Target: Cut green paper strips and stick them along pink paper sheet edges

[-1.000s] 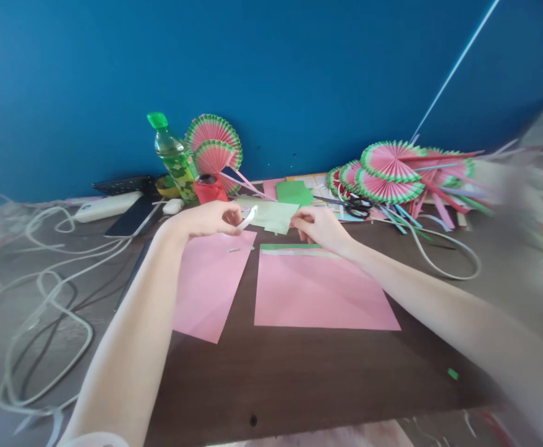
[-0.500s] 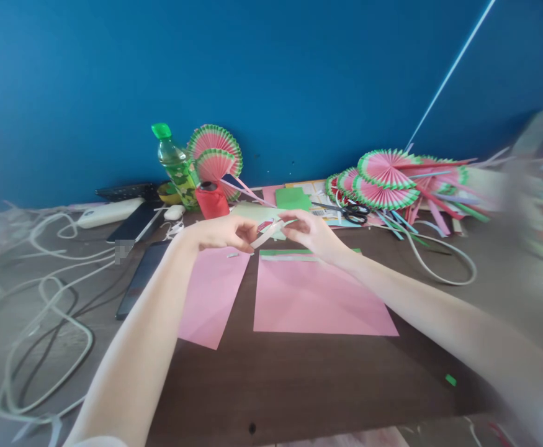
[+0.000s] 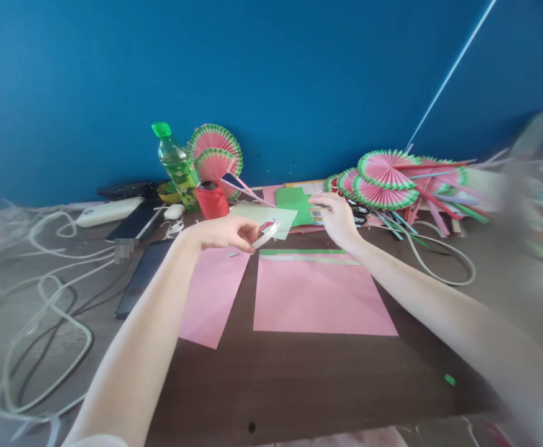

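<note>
My left hand [image 3: 234, 234] is closed in a pinch on a narrow white strip [image 3: 267, 236], which curves up and to the right from the fingertips. Below it lies a pink sheet [image 3: 213, 292], partly covered by my forearm. My right hand [image 3: 339, 217] is at the back of the table with its fingers curled, over the place of the black scissors [image 3: 360, 215]. Only the scissor handles show beside it, and what its fingers hold cannot be made out. A second pink sheet [image 3: 320, 301] lies flat, a green strip [image 3: 299, 252] and a whitish strip along its far edge.
Green paper [image 3: 294, 202] and a pale green sheet [image 3: 286, 218] lie at the back. Pink-and-green folded paper fans [image 3: 387, 177] are piled right. A green-capped bottle [image 3: 175, 164], a red can-shaped object [image 3: 212, 202], phones [image 3: 143, 273] and white cables [image 3: 50, 298] are at left.
My right hand has let go of the white strip and moved right and back to the scissors. My left hand stays in place with the strip, which now curves more.
</note>
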A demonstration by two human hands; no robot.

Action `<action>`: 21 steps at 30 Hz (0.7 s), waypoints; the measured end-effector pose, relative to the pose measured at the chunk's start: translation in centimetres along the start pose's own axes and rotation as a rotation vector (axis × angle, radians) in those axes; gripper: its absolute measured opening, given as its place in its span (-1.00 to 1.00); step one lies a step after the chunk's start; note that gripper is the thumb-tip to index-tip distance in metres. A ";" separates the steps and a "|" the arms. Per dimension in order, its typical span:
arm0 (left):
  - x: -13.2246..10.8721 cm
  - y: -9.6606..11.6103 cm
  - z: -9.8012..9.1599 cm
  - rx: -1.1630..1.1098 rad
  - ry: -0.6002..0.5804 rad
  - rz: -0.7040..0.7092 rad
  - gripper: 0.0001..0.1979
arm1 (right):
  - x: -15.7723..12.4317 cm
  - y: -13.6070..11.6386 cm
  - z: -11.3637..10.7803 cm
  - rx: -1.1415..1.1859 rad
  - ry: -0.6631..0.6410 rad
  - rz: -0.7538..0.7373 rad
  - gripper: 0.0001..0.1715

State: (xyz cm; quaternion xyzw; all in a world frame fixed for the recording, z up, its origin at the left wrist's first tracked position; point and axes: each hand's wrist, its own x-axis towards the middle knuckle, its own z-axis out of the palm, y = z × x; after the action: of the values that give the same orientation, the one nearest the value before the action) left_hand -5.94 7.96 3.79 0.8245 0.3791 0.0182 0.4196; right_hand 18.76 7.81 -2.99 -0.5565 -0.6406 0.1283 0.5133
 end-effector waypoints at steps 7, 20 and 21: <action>0.3 -0.3 0.3 0.013 0.014 -0.034 -0.86 | -2.2 -3.0 1.3 0.323 -0.343 0.005 -0.78; 0.1 0.8 0.5 -0.024 0.053 -0.085 -0.81 | -2.8 -3.4 1.5 0.611 -0.278 0.111 -0.78; 0.1 0.8 0.4 -0.020 0.055 -0.076 -0.81 | -2.9 -3.5 1.5 0.644 -0.277 0.123 -0.78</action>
State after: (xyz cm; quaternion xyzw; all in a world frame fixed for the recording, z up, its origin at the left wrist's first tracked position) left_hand -5.24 7.46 4.05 0.8044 0.4214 0.0288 0.4178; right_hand 15.10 4.69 -2.55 -0.3811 -0.5962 0.4283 0.5621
